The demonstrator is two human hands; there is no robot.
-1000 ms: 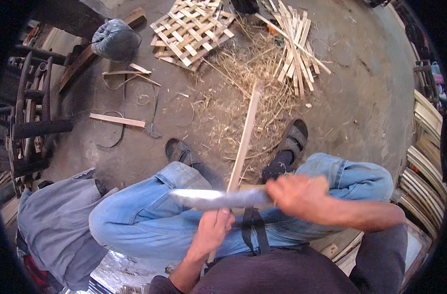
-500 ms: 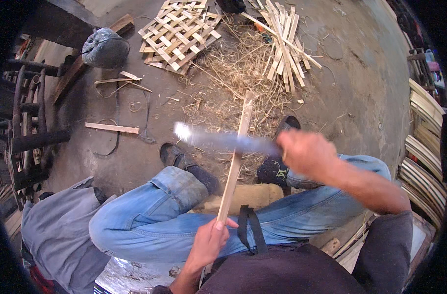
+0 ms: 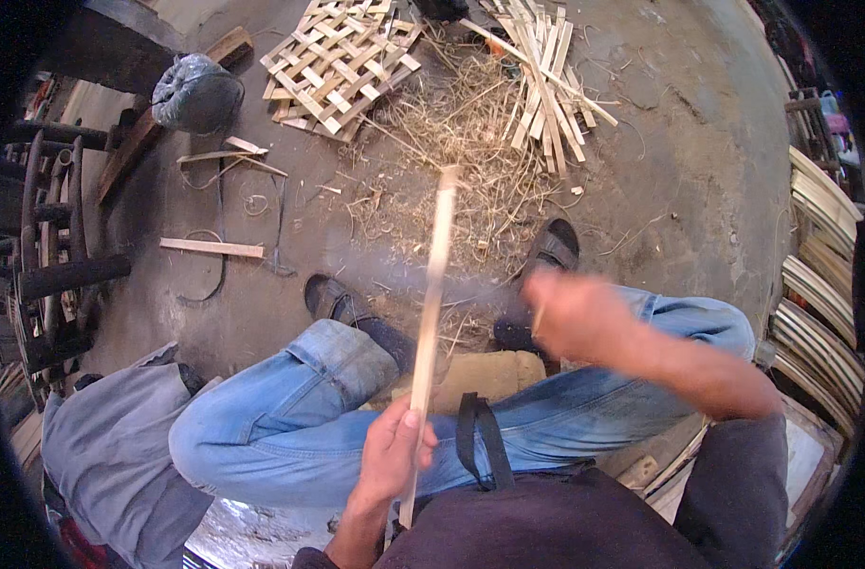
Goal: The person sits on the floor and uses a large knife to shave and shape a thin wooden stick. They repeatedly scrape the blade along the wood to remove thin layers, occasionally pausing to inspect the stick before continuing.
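My left hand [image 3: 390, 450] is closed around the lower part of a long pale bamboo strip [image 3: 438, 242], close to my lap. The strip slants up and away, its far end over the shavings. To the right, my right hand [image 3: 579, 318] is a closed fist, blurred by motion, above my right foot. It grips a long-bladed knife [image 3: 466, 288], whose blade is only a faint smear reaching left toward the middle of the strip. Whether the blade touches the strip I cannot tell. Below them, between my legs, lies a yellowish block [image 3: 489, 376].
Thin shavings [image 3: 451, 128] litter the floor ahead, between a woven lattice panel [image 3: 342, 71] and a pile of cut strips [image 3: 546, 90]. A tied plastic bag [image 3: 197, 93] and a short strip [image 3: 211, 247] lie left. Grey cloth [image 3: 119, 446] is beside my knee; curved strips [image 3: 817, 303] line the right.
The strip's far end has swung left and stands more upright, and my left hand has shifted slightly left and up. My right hand has dropped a little lower; the blade is now more blurred.
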